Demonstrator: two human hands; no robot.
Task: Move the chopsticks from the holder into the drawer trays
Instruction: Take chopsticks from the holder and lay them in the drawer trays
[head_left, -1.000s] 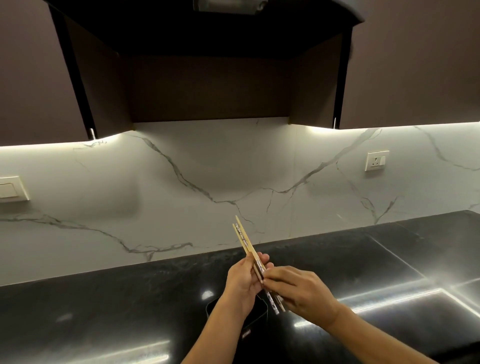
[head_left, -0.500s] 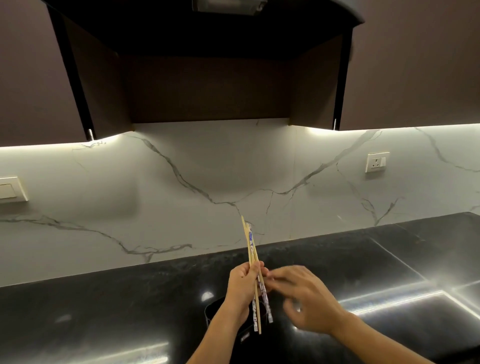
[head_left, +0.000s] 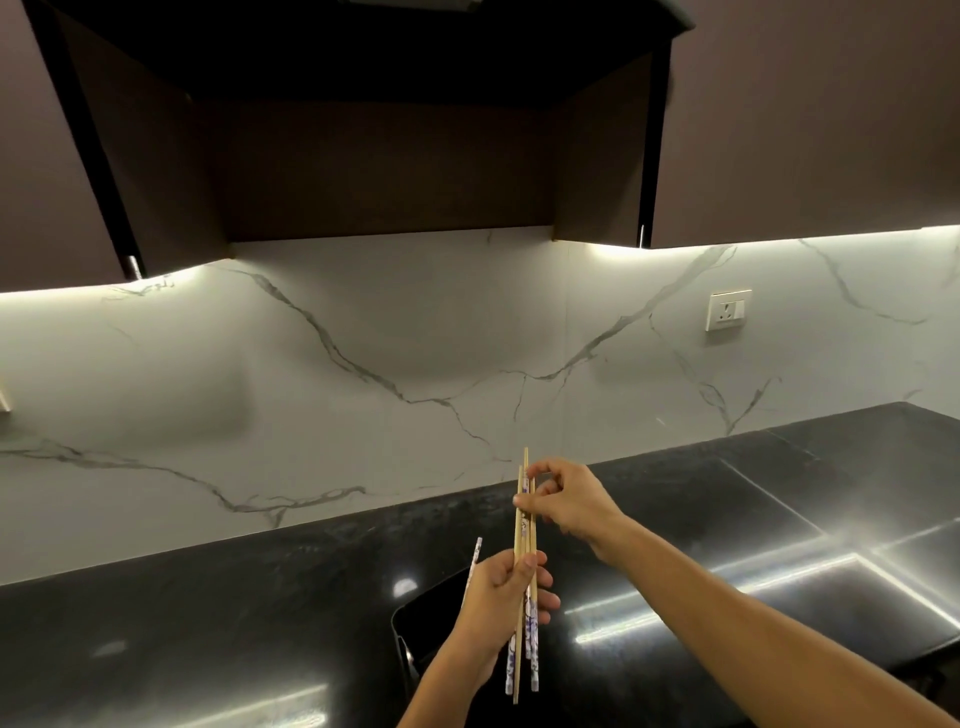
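- Left hand (head_left: 501, 597) closed around a bundle of chopsticks (head_left: 523, 551), held nearly upright above the black holder (head_left: 431, 616); patterned ends pointing down, past the holder's rim
- One more patterned chopstick (head_left: 475, 558) sticking up at the hand's left, tilted; lower end hidden behind the hand
- Right hand (head_left: 569, 501) pinching the bundle's upper part between thumb and fingertips, other fingers loosely curled
- Holder on the dark countertop (head_left: 208, 597), in front of the marble backsplash (head_left: 363, 374); socket (head_left: 727, 310) on the wall at right
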